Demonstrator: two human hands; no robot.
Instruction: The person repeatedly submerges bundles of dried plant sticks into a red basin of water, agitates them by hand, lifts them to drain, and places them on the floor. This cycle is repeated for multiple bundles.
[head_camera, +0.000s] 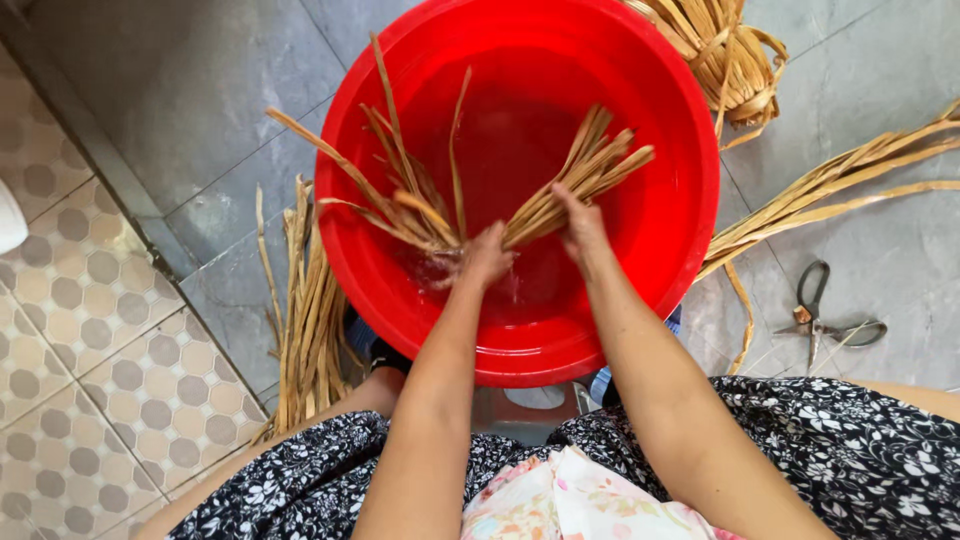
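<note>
Basin (680, 150): solid bright red, inside and out. Strips (585, 170): tan to straw brown, unpatterned. Floor (190, 90): plain grey tiles. Side tiles (70, 330): beige with grey-brown hexagon pattern. Dress (850, 450): black with small white floral print. Cloth (570, 505): white with pink and yellow floral print. Scissors (815, 315): dark grey.

I'm looking down on a grey tiled floor (200, 100); the red basin (680, 200) sits on it, dry reed strips (305, 320) left of the basin, scissors (815, 315) right, a reed coil (730, 60) beyond
</note>
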